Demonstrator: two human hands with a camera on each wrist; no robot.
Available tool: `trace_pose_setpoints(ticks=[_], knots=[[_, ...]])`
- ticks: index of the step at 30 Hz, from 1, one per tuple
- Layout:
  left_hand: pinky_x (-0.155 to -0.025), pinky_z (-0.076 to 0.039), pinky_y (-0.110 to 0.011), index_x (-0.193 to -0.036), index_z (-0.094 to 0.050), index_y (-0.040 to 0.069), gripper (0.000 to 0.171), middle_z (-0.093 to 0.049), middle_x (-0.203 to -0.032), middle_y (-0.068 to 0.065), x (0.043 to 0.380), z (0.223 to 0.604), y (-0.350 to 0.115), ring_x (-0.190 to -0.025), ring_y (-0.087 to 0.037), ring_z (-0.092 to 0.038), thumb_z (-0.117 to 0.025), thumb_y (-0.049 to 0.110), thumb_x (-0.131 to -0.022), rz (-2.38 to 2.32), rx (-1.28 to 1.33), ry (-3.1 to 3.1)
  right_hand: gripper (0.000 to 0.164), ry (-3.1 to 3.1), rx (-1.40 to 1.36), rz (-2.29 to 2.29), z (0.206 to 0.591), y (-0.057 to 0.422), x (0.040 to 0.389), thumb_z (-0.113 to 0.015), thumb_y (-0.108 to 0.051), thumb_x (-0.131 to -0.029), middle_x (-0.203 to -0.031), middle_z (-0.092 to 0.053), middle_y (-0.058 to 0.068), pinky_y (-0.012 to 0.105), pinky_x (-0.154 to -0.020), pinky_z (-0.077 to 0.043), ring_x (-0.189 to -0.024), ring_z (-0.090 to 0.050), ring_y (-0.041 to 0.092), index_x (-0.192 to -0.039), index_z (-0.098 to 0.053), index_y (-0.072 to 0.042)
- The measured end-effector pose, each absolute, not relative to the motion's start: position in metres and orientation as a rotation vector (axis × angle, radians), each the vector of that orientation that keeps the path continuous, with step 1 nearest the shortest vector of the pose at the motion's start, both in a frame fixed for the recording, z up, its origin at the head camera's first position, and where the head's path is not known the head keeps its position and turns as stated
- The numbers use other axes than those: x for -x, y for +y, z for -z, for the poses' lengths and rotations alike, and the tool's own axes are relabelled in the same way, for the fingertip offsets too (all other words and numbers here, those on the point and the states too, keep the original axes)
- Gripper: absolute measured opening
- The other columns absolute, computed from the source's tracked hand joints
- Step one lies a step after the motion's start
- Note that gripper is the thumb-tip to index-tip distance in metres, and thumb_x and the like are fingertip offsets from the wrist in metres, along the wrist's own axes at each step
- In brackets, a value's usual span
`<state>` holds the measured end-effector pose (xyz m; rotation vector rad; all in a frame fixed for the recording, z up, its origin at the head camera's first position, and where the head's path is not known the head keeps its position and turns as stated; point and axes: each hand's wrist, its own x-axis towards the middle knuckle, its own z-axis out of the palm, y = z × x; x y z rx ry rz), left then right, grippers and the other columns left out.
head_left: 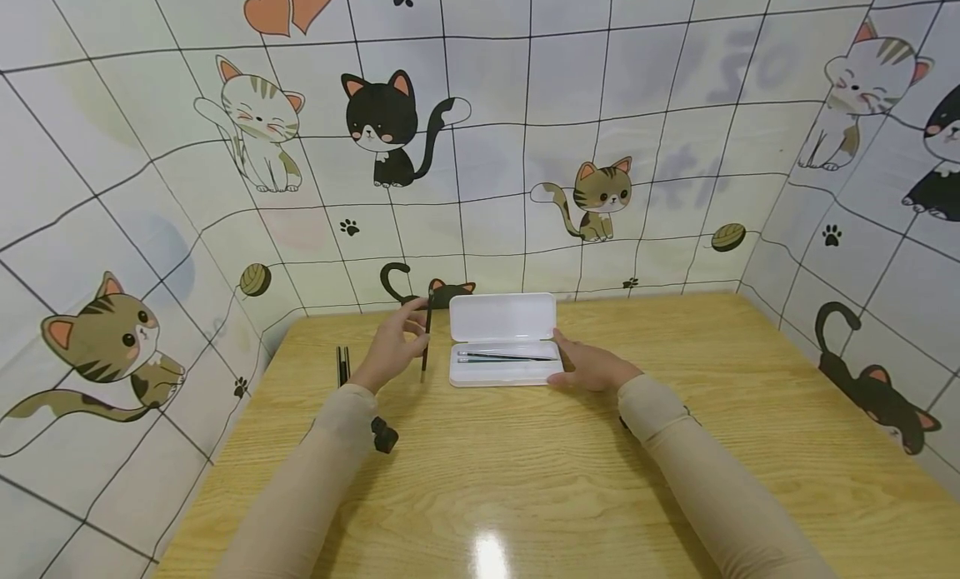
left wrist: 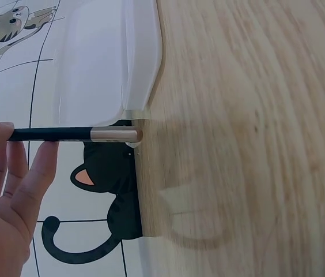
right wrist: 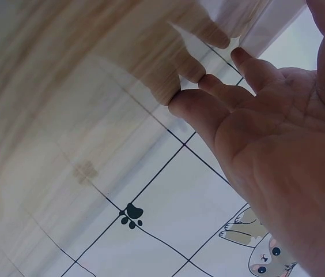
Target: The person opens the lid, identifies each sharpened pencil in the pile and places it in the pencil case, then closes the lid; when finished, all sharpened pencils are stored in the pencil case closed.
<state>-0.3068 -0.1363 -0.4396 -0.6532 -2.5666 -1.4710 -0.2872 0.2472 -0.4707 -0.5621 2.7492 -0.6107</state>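
Observation:
My left hand point(head_left: 393, 346) pinches a dark pencil point(head_left: 427, 333) between thumb and fingertips, just left of a white pencil case. In the left wrist view this pencil point(left wrist: 73, 134) has a black body and a pale band at one end. The pencil case point(head_left: 504, 376) lies on the table with its lid point(head_left: 502, 316) raised at the back. Inside the tray, a few green and dark pencils point(head_left: 506, 357) lie lengthwise. My right hand point(head_left: 596, 367) holds the case's right end, thumb at the front corner and fingers toward the hinge side.
Further dark pencils point(head_left: 342, 366) lie left of my left hand, partly behind it. A black device point(head_left: 385, 436) shows at the left wrist. The glossy wooden table point(head_left: 495, 462) meets a cat-patterned wall covering point(head_left: 495, 171) close behind the case.

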Motion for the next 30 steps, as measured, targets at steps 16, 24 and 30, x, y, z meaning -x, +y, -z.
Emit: trace_pose_setpoints(ticks=[16, 24, 30], knots=[[-0.074, -0.060, -0.034, -0.153, -0.042, 0.014, 0.062, -0.057, -0.121, -0.016, 0.310, 0.441, -0.126, -0.106, -0.030, -0.062, -0.064, 0.000, -0.096, 1.487, 0.632, -2.525, 0.100, 2.743, 0.561, 0.611, 0.468, 0.246, 0.287, -0.063, -0.050, -0.098, -0.167, -0.014, 0.019, 0.057, -0.120, -0.021, -0.149, -0.023, 0.044, -0.162, -0.002, -0.003], [-0.076, -0.061, -0.033, -0.154, -0.040, 0.013, 0.063, -0.055, -0.123, -0.016, 0.311, 0.440, -0.119, -0.109, -0.031, -0.061, -0.064, -0.001, -0.097, 1.510, 0.629, -2.519, 0.100, 2.743, 0.549, 0.600, 0.468, 0.246, 0.287, -0.063, -0.050, -0.098, -0.166, -0.016, 0.020, 0.057, -0.119, -0.021, -0.149, -0.023, 0.044, -0.162, -0.003, -0.003], [-0.073, -0.060, -0.032, -0.152, -0.042, 0.009, 0.062, -0.057, -0.118, -0.015, 0.315, 0.440, -0.114, -0.105, -0.029, -0.061, -0.064, -0.003, -0.096, 1.476, 0.664, -2.478, 0.100, 2.743, 0.533, 0.590, 0.468, 0.245, 0.286, -0.063, -0.051, -0.098, -0.166, -0.017, 0.020, 0.057, -0.120, -0.021, -0.149, -0.023, 0.043, -0.162, -0.002, -0.004]])
